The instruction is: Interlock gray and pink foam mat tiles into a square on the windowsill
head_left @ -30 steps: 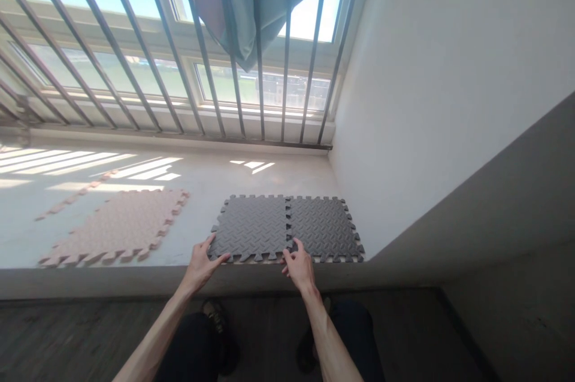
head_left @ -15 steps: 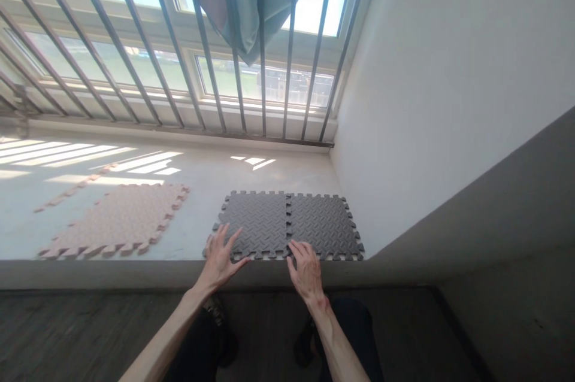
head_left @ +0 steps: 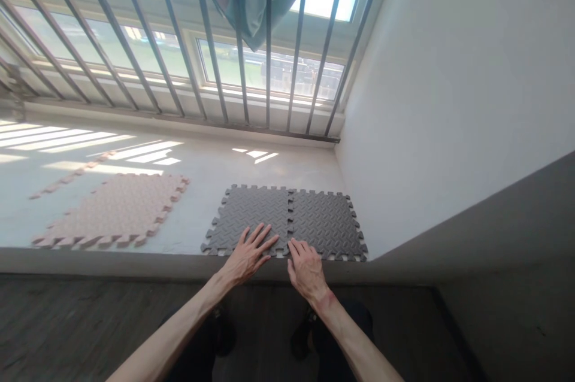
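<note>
Two dark grey foam puzzle mats lie side by side on the sill, the left mat [head_left: 256, 208] and the right mat [head_left: 327, 223], meeting along a toothed seam. My left hand [head_left: 249, 256] rests with spread fingers on the front part of the left mat. Near the front end of the seam, my right hand [head_left: 308, 268] lies palm down over the right mat's edge, fingers extended and close together. Neither hand grips anything that I can see. Its palm hides part of the right mat's front edge.
A pink foam puzzle mat [head_left: 117, 208] lies on the sill [head_left: 193, 232] to the left, with a thin pink toothed edge strip [head_left: 72, 177] behind it. Metal bars [head_left: 268, 70] stand before the window. A white wall [head_left: 440, 70] bounds the right side. Below is a dark floor [head_left: 90, 316].
My left hand has moved right, from the left mat's front left corner toward the seam. My right hand stays near the seam's front end. The view has shifted slightly.
</note>
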The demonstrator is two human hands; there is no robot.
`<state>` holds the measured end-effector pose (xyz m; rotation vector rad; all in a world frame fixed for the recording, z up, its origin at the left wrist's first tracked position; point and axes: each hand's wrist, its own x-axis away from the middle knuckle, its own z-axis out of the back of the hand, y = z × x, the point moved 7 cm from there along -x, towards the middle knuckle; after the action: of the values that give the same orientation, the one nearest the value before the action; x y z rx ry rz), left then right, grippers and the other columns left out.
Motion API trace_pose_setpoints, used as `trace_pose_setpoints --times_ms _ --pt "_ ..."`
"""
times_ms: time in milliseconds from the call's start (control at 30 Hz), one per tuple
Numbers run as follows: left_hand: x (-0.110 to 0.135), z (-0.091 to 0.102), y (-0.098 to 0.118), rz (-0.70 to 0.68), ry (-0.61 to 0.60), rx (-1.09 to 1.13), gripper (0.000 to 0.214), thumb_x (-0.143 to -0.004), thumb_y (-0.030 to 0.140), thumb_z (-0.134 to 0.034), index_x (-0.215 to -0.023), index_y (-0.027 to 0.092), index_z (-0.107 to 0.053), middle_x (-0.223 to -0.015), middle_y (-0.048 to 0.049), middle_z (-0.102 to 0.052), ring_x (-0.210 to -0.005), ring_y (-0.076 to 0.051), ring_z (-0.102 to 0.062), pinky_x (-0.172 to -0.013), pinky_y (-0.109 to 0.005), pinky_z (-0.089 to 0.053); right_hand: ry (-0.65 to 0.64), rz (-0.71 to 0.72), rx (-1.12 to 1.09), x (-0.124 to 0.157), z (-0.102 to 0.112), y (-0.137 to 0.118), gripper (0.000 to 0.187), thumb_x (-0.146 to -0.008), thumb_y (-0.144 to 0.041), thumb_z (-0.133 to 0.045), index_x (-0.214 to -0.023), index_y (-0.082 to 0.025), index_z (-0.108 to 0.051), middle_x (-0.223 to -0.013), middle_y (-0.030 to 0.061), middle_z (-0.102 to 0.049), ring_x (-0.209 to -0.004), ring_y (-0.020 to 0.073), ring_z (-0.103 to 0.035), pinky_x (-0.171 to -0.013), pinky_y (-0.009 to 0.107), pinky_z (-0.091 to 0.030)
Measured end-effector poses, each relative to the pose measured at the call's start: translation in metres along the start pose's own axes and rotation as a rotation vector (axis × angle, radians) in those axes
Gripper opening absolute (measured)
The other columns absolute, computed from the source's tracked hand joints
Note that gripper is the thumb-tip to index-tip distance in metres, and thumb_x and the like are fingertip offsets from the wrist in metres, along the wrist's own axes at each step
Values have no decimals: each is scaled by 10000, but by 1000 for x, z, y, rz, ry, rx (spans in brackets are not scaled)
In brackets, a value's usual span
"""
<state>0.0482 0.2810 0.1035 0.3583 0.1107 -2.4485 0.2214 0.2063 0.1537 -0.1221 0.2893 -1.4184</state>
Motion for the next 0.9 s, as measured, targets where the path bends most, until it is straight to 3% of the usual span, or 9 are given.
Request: trace_pose_setpoints --times_ms 133,433,600,700,900 --pt "1 1 0 5 10 -3 685 -1083 419 -511 -1717 440 -250 -1801 -30 -300 -1666 -287 -258 -1327 -544 -191 -28 49 -36 -7 7 1 451 -1005 -251 -565 -1441 -160 -639 -1462 130 -696 -1308 291 -612 -1131 467 -488" --pt "5 8 0 32 -14 25 671 -1084 379 -507 -1715 423 -282 -1813 -40 -266 -1677 -291 -225 -1337 -556 -176 -16 79 -42 6 -5 6 601 -984 -206 -567 -1582 -177 -511 -1596 122 -598 -1412 286 -531 -1169 472 -455" --pt "4 7 1 41 -6 82 690 -1064 374 -532 -1710 434 -295 -1804 -36 -291 -1670 -308 -245 -1342 -575 -147 -43 85 -28 -9 2 4 505 -975 -208 -558 -1476 -185 -619 -1484 126 -682 -1324 287 -594 -1095 458 -510" --pt "5 7 1 34 -2 97 700 -1064 378 -528 -1716 426 -278 -1805 -35 -288 -1671 -304 -242 -1344 -568 -149 -15 82 -62 -16 5 4 518 -983 -223 -559 -1498 -184 -602 -1521 125 -658 -1365 275 -577 -1119 441 -503" --pt "6 4 6 34 -17 70 689 -1076 310 -502 -1713 446 -275 -1806 -5 -284 -1680 -284 -213 -1336 -585 -182 -38 128 2 -7 -6 -1 540 -976 -165 -542 -1514 -175 -589 -1521 130 -661 -1371 287 -569 -1119 458 -499"
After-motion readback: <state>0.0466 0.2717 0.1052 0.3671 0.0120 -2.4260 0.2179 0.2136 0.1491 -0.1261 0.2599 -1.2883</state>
